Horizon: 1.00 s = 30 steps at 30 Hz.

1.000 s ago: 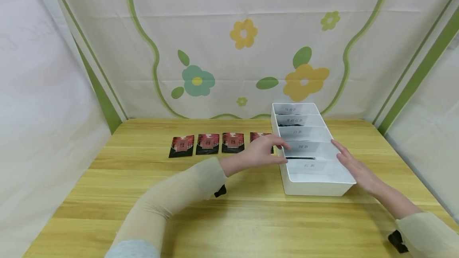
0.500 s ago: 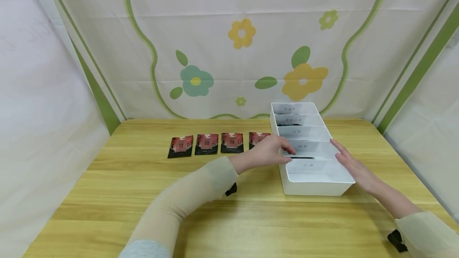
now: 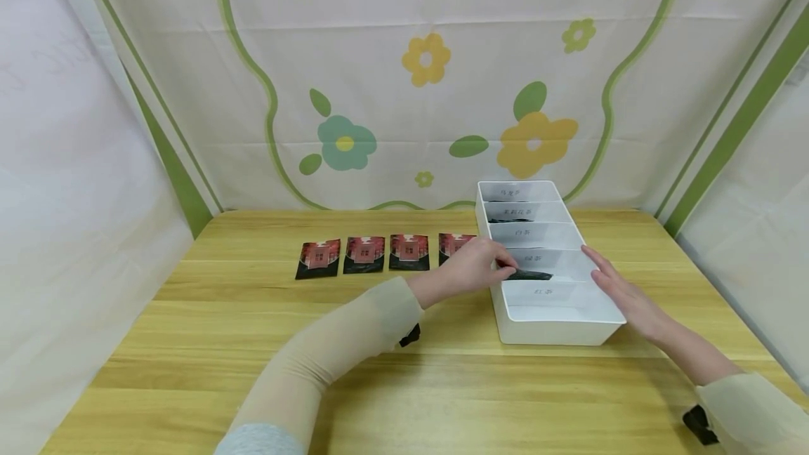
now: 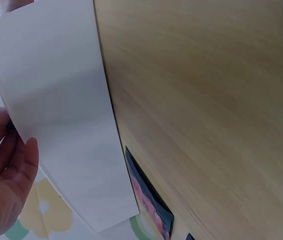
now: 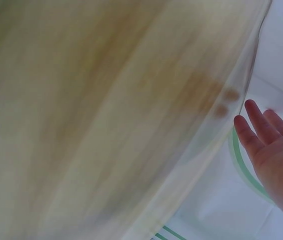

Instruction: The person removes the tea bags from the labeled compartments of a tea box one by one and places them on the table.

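A white divided box [image 3: 559, 333] with a labelled wall in each compartment stands on the right half of the table. My left hand [image 3: 470, 265] reaches over its left rim and pinches the edge of a dark tea sachet [image 3: 532, 274] in the second compartment from the front. In the left wrist view, thumb and fingers of the left hand [image 4: 9, 170] meet at the box's rim, a dark bit of sachet between them. My right hand [image 3: 632, 304] rests with extended fingers along the box's right side; the right wrist view shows this hand [image 5: 276, 155] with fingers straight.
Left of the box, several red-and-black sachets [image 3: 364, 254] lie in a row; my left hand partly covers the rightmost one [image 3: 454, 246]. Dark sachet edges [image 3: 510, 220] show in a rear compartment. A flowered curtain [image 3: 379, 55] stands behind the wooden table [image 3: 430, 399].
My left hand has moved right into the box, and its thumb and fingers have closed on the dark sachet, which now shows more. The right hand stays against the box.
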### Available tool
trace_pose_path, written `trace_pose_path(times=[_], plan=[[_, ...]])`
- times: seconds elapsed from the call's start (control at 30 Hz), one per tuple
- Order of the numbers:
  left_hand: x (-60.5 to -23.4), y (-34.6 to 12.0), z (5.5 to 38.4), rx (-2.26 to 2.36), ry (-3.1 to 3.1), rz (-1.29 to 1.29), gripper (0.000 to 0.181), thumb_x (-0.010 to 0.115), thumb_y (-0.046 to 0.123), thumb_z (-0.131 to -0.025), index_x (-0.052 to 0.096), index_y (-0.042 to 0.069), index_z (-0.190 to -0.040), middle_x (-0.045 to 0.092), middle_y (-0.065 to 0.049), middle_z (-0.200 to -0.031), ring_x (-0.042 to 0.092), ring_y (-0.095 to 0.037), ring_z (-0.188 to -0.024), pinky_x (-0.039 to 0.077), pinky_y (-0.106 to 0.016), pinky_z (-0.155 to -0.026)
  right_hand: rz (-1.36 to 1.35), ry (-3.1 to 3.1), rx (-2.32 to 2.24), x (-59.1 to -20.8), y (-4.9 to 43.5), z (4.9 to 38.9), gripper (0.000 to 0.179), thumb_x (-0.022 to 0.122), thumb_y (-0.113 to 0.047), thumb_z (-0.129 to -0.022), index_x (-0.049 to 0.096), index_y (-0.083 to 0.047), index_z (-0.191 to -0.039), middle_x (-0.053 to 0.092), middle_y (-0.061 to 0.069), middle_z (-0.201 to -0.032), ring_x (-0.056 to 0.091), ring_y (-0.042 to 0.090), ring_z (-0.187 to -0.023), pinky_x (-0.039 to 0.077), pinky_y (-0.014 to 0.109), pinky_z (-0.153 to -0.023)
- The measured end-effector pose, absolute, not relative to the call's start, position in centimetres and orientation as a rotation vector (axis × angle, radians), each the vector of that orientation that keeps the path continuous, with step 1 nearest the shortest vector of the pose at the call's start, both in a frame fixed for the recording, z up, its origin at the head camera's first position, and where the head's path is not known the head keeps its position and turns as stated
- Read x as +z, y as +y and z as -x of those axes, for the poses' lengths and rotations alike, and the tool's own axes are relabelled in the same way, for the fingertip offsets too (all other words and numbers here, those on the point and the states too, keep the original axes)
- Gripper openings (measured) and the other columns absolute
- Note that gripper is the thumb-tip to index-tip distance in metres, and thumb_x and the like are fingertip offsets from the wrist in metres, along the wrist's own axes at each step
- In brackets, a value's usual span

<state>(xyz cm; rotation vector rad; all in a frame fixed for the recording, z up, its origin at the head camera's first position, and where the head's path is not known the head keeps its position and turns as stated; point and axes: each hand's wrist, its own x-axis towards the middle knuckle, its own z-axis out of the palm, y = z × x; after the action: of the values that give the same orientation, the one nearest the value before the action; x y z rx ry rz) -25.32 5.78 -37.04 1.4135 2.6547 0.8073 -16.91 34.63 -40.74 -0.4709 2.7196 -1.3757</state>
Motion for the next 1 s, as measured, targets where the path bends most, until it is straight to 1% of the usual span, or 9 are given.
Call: trace_pose_path(times=[0.13, 0.4, 0.63, 0.83, 1.0], plan=[[-37.2, 5.9, 25.2, 0.827, 2.686, -1.403, 0.011, 0.070, 0.017, -0.092, 0.079, 0.012, -0.096, 0.072, 0.006, -0.091, 0.057, 0.003, -0.074, 0.042, -0.010, -0.063, 0.476, 2.719, -1.379, -40.8, 34.6, 17.0, 0.054, 0.024, -0.025, -0.108, 0.004, -0.016, -0.158, 0.000, 0.026, -0.158, 0.001, 0.058, -0.137, 0.005, 0.080, -0.092], [-37.2, 6.1, 24.7, 0.958, 2.687, -1.256, 0.005, 0.076, 0.017, -0.086, 0.078, 0.014, -0.083, 0.069, 0.011, -0.078, 0.055, 0.004, -0.069, 0.043, -0.009, -0.062, 0.493, 2.712, -1.388, -40.6, 34.5, 17.0, 0.054, 0.024, -0.024, -0.108, 0.003, -0.015, -0.158, -0.001, 0.026, -0.158, 0.000, 0.058, -0.136, 0.004, 0.080, -0.093], [-37.1, 5.9, 24.5, 1.101, 2.613, -1.189, 0.011, 0.078, 0.016, -0.084, 0.073, 0.016, -0.074, 0.063, 0.015, -0.071, 0.057, 0.001, -0.066, 0.045, -0.011, -0.060, 0.504, 2.721, -1.384, -40.6, 34.5, 16.9, 0.054, 0.023, -0.023, -0.108, 0.004, -0.014, -0.157, 0.001, 0.027, -0.157, 0.002, 0.059, -0.135, 0.005, 0.080, -0.093], [-36.9, 5.8, 24.3, 1.078, 2.574, -1.259, 0.012, 0.080, 0.019, -0.082, 0.072, 0.016, -0.074, 0.062, 0.015, -0.071, 0.055, 0.000, -0.066, 0.045, -0.012, -0.059, 0.501, 2.730, -1.374, -40.7, 34.6, 16.8, 0.053, 0.022, -0.024, -0.108, 0.004, -0.015, -0.158, 0.001, 0.028, -0.157, 0.004, 0.061, -0.134, 0.006, 0.081, -0.092], [-36.8, 5.6, 24.2, 1.092, 2.538, -1.254, 0.011, 0.079, 0.020, -0.084, 0.072, 0.017, -0.076, 0.062, 0.015, -0.072, 0.056, 0.000, -0.067, 0.045, -0.013, -0.059, 0.495, 2.728, -1.370, -40.7, 34.6, 16.8, 0.054, 0.022, -0.024, -0.108, 0.004, -0.015, -0.158, 0.001, 0.028, -0.157, 0.004, 0.061, -0.134, 0.006, 0.081, -0.091]])
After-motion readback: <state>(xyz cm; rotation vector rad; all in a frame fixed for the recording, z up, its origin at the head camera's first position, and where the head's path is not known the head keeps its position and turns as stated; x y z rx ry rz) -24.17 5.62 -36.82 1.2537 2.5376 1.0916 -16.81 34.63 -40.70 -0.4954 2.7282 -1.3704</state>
